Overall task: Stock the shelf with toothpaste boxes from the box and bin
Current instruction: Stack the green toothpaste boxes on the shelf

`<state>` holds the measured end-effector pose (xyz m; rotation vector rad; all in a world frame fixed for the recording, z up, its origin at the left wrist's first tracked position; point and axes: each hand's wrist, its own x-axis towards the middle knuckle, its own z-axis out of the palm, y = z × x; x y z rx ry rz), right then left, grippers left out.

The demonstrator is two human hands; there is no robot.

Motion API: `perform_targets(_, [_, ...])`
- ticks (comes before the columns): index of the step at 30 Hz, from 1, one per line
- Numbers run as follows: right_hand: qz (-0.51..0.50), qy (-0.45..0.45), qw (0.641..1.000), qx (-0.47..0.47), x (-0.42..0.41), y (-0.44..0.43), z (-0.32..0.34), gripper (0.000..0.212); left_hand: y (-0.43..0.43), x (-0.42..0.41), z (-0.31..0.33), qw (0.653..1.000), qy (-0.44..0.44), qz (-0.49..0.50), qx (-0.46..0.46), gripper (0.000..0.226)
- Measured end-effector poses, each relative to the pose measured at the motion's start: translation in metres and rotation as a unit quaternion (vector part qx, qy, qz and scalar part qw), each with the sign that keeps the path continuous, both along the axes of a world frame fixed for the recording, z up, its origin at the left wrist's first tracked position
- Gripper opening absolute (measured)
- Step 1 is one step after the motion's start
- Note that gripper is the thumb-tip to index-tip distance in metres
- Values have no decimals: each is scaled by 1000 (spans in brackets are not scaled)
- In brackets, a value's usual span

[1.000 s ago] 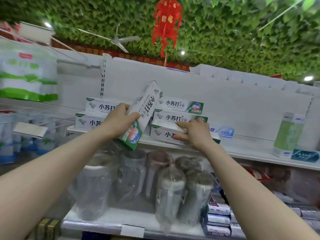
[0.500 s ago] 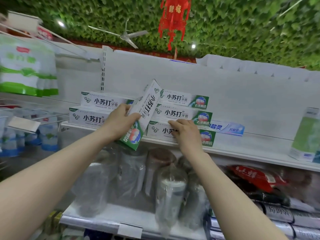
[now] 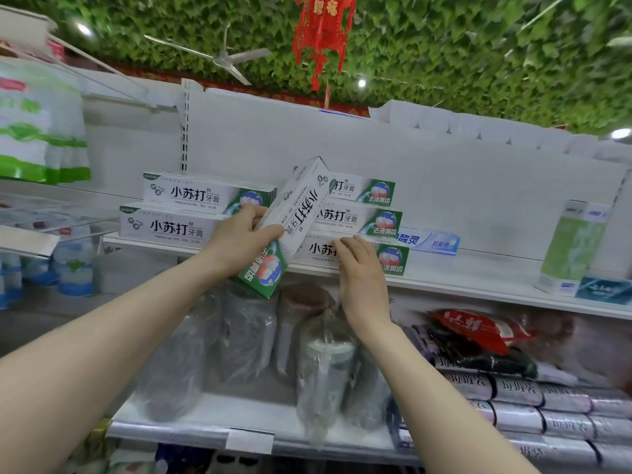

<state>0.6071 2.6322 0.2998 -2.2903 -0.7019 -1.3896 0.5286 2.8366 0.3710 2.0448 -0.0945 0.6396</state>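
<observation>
My left arm is reaching up and forward from the lower left, and my left hand point(image 3: 236, 248) is gripping the tilted toothpaste box point(image 3: 301, 213) around its lower half. My thumb is lying across the printed front face, and my other fingers are curling round the box's left edge. The box is leaning steeply. Its green end is pointing down past my wrist and hanging out over the front lip of the shelf point(image 3: 478, 290). Its white end is rising up and to the right of my fingertips, in front of the gap between the two stacks.

My right arm is stretching up from the lower right. My right hand point(image 3: 362, 278) is lying with its fingers straight and close together, flat against the front face of the bottom box point(image 3: 393, 260) of the right stack point(image 3: 359, 218), which is three boxes high. My fingertips are touching the white printed part, and the green end is showing just right of my knuckles.

Just left of my left fingers, the left stack point(image 3: 191, 210) of two boxes is sitting on the same shelf. Beyond my right fingertips, a blue-and-white box point(image 3: 431, 242) is lying behind the right stack. Well off to the right of them a tall green carton point(image 3: 571, 248) is standing. Below both wrists, plastic-wrapped cups point(image 3: 321, 364) are standing on the lower shelf.
</observation>
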Motion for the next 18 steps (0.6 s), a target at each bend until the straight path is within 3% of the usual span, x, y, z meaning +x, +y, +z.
perform_targets(3, [10, 2, 999, 38, -9, -9, 0, 37, -2, -4, -1, 1000, -8, -5, 28, 39])
perform_targets(6, [36, 90, 990, 102, -26, -15, 11, 35, -3, -10, -2, 999, -4, -32, 43, 38])
perform_targets(11, [120, 238, 935, 235, -51, -20, 37, 53, -7, -26, -2, 991, 14, -100, 82, 61])
perform_targets(18, [182, 287, 892, 299, -66, -39, 44, 52, -18, -33, -10, 972, -24, -113, 205, 57])
